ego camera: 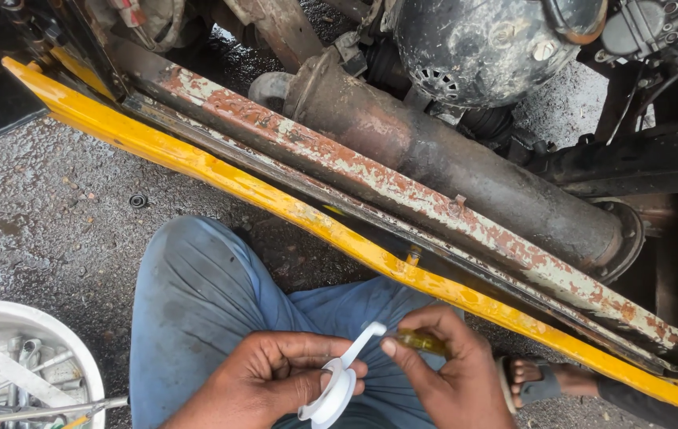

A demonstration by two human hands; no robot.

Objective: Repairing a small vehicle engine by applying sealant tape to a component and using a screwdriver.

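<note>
Tape roll (331,397) beside tool bowl (77,349), under exhaust pipe (450,159).

Yellow painted rail (291,208) runs diagonally across frame, rusty flaking beam (402,184) just behind it. Rusted exhaust cylinder (466,171) above that, dark round housing (478,44) at top. White bucket (77,357) of metal tools bottom left. Small washer (139,200) on wet asphalt.

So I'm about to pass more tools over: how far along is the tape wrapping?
Just starting. The left hand holds the white tape roll, with a short strip already pulled free. The right hand pinches the strip's end against a small yellowish fitting. No wound turns show on it yet, so the wrapping itself is left. Tools sit untouched in the white tub.
</note>
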